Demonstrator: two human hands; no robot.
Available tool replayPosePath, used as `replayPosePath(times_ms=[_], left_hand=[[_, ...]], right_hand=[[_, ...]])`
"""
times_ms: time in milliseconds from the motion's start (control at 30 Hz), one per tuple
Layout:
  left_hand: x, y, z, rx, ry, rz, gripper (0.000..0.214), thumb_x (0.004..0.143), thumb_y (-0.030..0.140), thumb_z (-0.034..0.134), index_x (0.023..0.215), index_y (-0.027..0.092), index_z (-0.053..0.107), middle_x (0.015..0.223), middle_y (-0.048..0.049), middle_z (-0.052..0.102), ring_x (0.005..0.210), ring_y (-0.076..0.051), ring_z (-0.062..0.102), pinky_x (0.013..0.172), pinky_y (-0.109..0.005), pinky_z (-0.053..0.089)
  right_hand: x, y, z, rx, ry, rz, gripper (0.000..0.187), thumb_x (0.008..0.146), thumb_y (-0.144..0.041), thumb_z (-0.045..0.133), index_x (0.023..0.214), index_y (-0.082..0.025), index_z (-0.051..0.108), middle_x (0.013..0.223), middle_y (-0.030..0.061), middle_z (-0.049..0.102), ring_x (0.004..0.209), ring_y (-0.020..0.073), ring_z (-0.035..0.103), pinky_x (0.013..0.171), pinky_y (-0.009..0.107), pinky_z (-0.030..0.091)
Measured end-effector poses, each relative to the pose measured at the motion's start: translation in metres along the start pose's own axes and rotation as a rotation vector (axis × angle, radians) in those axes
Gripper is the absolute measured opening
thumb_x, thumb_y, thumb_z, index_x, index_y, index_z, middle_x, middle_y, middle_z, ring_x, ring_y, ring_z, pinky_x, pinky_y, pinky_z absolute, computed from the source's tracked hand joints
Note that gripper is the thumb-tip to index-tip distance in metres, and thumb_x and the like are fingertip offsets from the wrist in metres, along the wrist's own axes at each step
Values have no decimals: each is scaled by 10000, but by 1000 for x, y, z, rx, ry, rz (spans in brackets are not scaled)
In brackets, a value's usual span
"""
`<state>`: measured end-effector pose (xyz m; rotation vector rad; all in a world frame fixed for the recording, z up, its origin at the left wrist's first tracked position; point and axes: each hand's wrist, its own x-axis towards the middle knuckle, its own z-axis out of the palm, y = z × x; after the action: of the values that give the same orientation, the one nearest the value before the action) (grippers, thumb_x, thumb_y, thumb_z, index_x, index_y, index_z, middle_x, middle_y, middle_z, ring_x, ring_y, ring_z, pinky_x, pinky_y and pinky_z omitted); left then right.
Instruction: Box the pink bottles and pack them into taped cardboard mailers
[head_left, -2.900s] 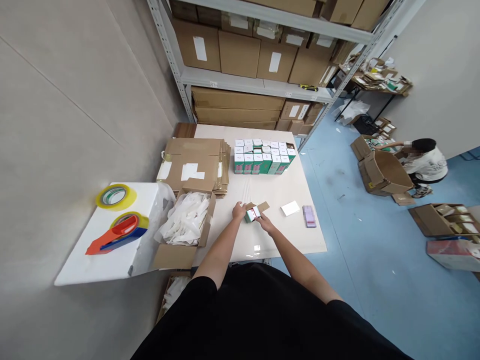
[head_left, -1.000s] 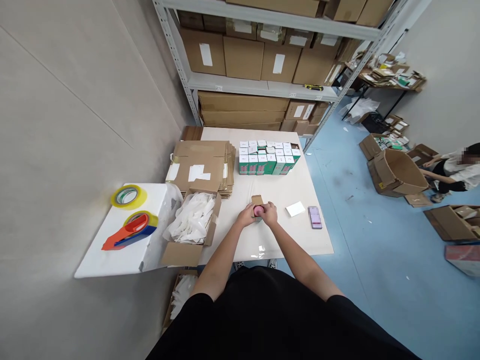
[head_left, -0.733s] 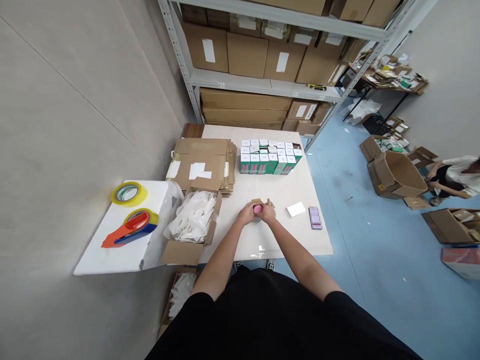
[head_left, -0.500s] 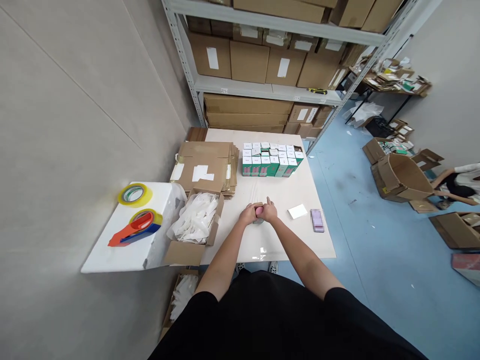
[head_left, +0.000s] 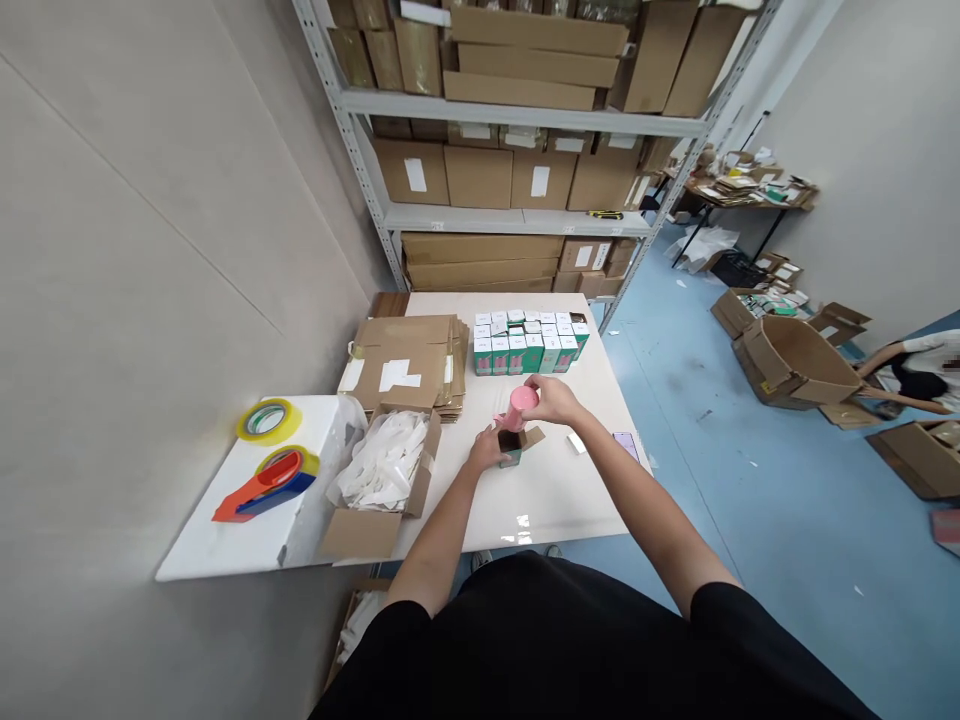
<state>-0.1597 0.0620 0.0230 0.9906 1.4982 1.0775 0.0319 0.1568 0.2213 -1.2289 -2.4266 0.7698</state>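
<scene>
In the head view my right hand (head_left: 553, 401) grips a pink cylinder (head_left: 520, 408), which looks like a cup or bottle. It is tilted just above a small green carton (head_left: 511, 461) whose top is open, with brown flaps spread outward. My left hand (head_left: 488, 449) holds the carton's left side on the white table (head_left: 559, 500). Whether the cylinder's lower end is inside the carton I cannot tell. Beyond my hands stand rows of green-and-white cartons (head_left: 517, 355). By my right forearm lie a partly covered white card (head_left: 576, 443) and a flat purple rectangle (head_left: 626, 446), perhaps a phone.
Flattened cardboard (head_left: 401, 360) is stacked at left, behind an open box of white plastic bags (head_left: 386, 450). Tape rolls (head_left: 268, 421) and an orange-blue tape dispenser (head_left: 266, 483) rest on a white block. Shelving (head_left: 517, 218) stands behind; a co-worker (head_left: 930, 360) is at far right.
My right hand has risen up and away from my left, bringing the pink cylinder out into view above the opened carton. The camera view has tilted upward.
</scene>
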Motion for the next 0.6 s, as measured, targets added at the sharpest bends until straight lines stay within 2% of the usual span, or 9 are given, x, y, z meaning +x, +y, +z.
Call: replayPosePath(times_ms=[100,200,233,300,367,400,500,600], left_hand=[[-6,9,3,-20,199,60,634,488,222,952,1070,249,702,1359,-115,665,1556,-433,284,1246,-546,245],[-12,30,10,-209,346,92,444,721,444,856,1076,224,707,1291,-119,693,1455,-361,459,1170,-500,392],[-14,40,15,-327,327,77,454,784,541,795,1081,209,706,1232,-127,713,1371,-345,549,1119,-489,447],[-17,62,26,-599,134,57,616,838,713,680,1155,184,688,1157,-144,734,1198,-328,674,1001,-463,525],[-19,85,36,-764,-50,105,723,825,768,678,1259,191,654,1224,-156,722,1128,-321,713,933,-436,546],[-20,95,39,-796,-75,145,726,811,736,730,1289,197,641,1262,-158,713,1116,-316,720,924,-423,545],[-22,123,35,-811,9,272,698,781,584,860,1338,236,624,1325,-137,697,1143,-284,708,954,-394,530],[-22,151,15,-777,77,383,660,811,562,846,1366,282,626,1359,-109,684,1206,-254,667,979,-384,536]], right_hand=[[-6,-14,-39,42,81,-87,471,600,-340,835,1029,-223,680,973,31,744,848,230,671,719,306,497],[-10,-22,-68,137,138,-157,455,598,-320,820,1024,-227,690,975,18,747,869,224,676,758,316,518],[-11,-23,-75,177,155,-175,448,600,-318,814,1021,-225,693,972,17,746,876,223,678,773,322,526],[-10,-24,-84,267,192,-194,435,604,-327,806,1009,-214,697,965,21,744,886,223,682,795,334,539],[-8,-21,-88,371,242,-188,430,608,-353,811,994,-201,697,963,34,741,886,225,681,801,345,547],[-7,-18,-88,429,273,-177,428,610,-374,819,980,-197,695,961,40,739,882,225,679,799,349,550],[-7,-1,-82,640,349,-103,473,630,-444,835,1005,-202,680,876,24,718,829,211,667,770,344,554],[-13,20,-67,889,305,26,581,672,-493,819,1157,-225,644,732,-31,668,719,188,654,703,323,560]])
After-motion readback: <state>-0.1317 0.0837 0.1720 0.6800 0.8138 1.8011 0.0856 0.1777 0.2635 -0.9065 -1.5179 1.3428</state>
